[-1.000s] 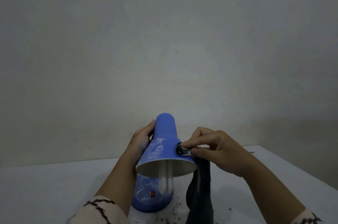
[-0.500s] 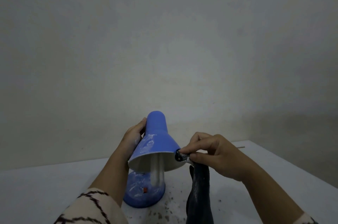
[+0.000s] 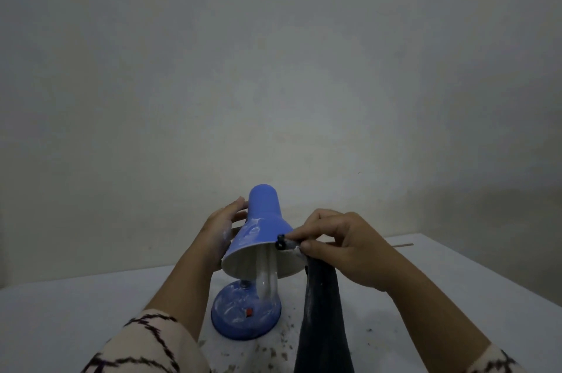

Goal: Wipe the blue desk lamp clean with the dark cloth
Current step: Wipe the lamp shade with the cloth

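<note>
The blue desk lamp (image 3: 262, 220) stands on the white table (image 3: 76, 311), its shade tilted toward me with a white bulb inside. White smears cover the shade and the round base (image 3: 231, 318), which has a small red switch. My left hand (image 3: 217, 231) holds the shade's left side, fingers on the neck. My right hand (image 3: 340, 246) pinches the dark cloth (image 3: 322, 318) against the shade's right rim; the rest of the cloth hangs down to the bottom edge of the view.
Dark crumbs and white dust lie on the table around the base. A thin stick (image 3: 403, 245) lies at the table's far right edge. A plain wall stands close behind the table.
The lamp shade has tilted a little more upright and sits slightly right of before. My right hand stays pinching the cloth at the rim; my left hand stays on the shade.
</note>
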Motion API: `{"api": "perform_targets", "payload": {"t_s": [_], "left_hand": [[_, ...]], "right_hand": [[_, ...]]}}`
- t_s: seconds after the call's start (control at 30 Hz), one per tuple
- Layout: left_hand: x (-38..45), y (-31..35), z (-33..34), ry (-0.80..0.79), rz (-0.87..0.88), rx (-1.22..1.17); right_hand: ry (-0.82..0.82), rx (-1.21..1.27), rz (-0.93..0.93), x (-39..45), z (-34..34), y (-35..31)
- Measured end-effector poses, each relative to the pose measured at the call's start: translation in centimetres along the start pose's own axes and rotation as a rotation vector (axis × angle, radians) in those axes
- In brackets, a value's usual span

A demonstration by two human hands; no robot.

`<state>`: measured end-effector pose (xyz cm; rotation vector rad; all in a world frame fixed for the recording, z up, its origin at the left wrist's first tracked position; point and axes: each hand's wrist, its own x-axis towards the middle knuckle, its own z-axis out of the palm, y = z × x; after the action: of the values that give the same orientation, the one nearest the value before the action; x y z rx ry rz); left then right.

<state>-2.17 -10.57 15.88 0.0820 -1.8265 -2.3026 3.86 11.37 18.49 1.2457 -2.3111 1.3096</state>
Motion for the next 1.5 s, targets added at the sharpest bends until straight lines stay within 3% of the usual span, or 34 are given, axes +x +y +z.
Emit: {"api": "perform_targets", "payload": {"t_s": [0.3, 0.47, 0.6, 0.73, 0.9, 1.17, 1.5], "left_hand": [[-4.5, 1.7, 1.1, 0.158, 0.230, 0.053], [-6.5, 2.1, 0.4, 0.320, 0.493, 0.092], [-9.0, 1.6, 0.4, 0.456, 0.850, 0.225], [-10.1, 1.1, 0.7, 0.446, 1.034, 0.435], [-10.1, 1.2, 0.7, 0.360, 0.922, 0.497], [-10.3, 2.5, -0.3, 0.333, 0.895, 0.588], [-10.1, 4.5, -2.4, 0.211, 0.613, 0.745]], "right_hand": [[0.259, 0.033, 0.004, 2.5, 2.5, -3.1], [0.314, 0.105, 0.071, 4.4, 4.1, -4.4], [0.273, 0.077, 0.079, 5.5, 5.5, -5.5], [0.266, 0.133, 0.133, 6.2, 6.2, -5.7], [0.254, 0.174, 0.196, 6.8, 6.4, -5.5], [0.160, 0.378, 0.238, 7.8, 6.4, -5.9], [0.071, 0.604, 0.299, 8.8, 6.5, -5.9]]}}
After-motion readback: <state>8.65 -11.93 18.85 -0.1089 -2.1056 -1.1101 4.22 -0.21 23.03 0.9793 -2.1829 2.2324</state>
